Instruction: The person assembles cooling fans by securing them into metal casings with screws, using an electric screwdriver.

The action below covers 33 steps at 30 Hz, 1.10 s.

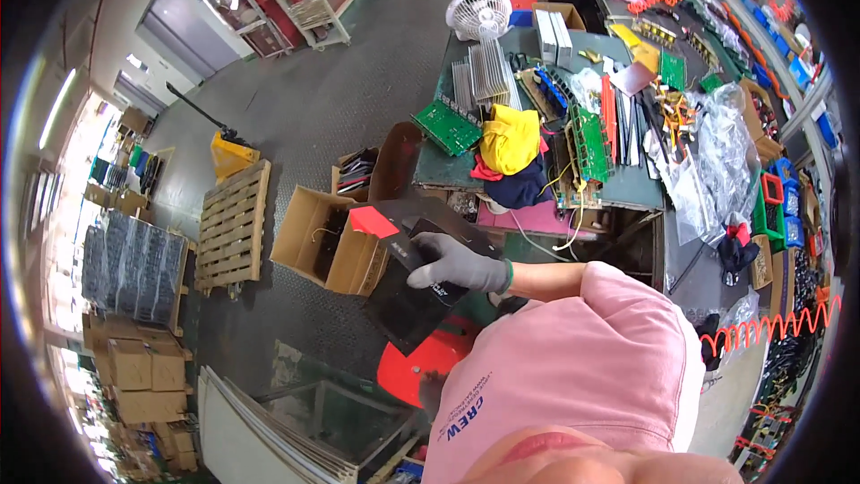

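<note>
My right hand (pixel 457 266), in a grey work glove, reaches across to the left, its fingers closed round a flat black piece (pixel 405 253). A bright red flat part (pixel 373 222) is at that piece's far end. Just below the glove is a larger black panel (pixel 408 309) with small pale print, tilted over a red stool seat (pixel 417 363). Whether the piece and the panel are joined, I cannot tell. A dark grey blur (pixel 432 393) beside my pink shirt seems to be my left hand; its fingers are hidden.
An open cardboard box (pixel 331 246) stands left of the panel, near a wooden pallet (pixel 235 229). On the green workbench (pixel 439 170) lie circuit boards (pixel 448 127), metal heat sinks (pixel 490 72) and a yellow cloth (pixel 511 141). A white fan (pixel 479 11) stands behind. Framed sheets (pixel 260 430) lean at lower left.
</note>
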Each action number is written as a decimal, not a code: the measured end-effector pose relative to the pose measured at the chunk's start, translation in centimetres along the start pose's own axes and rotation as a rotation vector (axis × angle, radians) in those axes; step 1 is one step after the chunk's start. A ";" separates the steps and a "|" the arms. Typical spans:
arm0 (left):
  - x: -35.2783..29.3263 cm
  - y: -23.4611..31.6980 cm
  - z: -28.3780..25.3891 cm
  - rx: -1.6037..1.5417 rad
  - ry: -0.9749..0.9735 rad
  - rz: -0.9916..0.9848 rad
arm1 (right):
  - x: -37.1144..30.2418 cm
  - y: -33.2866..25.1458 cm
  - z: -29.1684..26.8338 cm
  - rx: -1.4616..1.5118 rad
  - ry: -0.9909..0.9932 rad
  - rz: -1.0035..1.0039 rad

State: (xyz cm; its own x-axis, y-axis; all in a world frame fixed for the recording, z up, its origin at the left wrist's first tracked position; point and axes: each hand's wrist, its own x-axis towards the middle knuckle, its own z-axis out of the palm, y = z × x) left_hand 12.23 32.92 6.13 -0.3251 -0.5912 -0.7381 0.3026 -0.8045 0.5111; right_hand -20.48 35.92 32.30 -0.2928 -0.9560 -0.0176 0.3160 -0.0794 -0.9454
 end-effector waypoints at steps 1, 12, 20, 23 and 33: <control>0.5 0.6 1.0 0.100 -0.142 0.013 | 0.7 0.3 -0.3 0.059 -0.028 -0.003; 4.9 1.6 7.1 0.050 0.066 0.047 | 5.5 0.7 -4.4 -0.151 -0.190 0.037; 6.5 -0.6 3.2 0.683 -0.011 0.382 | 6.7 1.2 -5.1 -0.053 -0.250 0.036; 5.9 -1.4 -0.5 0.591 -0.022 0.430 | 7.3 1.4 -4.7 -0.036 -0.281 0.017; 2.0 -0.3 4.2 -0.155 0.275 0.190 | 8.5 3.2 -4.0 -0.032 -0.372 0.140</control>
State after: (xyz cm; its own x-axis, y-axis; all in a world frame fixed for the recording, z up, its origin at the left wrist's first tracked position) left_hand 7.69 31.78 6.34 -0.0037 -0.6746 -0.7382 0.4734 -0.6514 0.5930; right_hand -25.53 28.66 27.84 0.0994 -0.9945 -0.0335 0.2999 0.0620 -0.9519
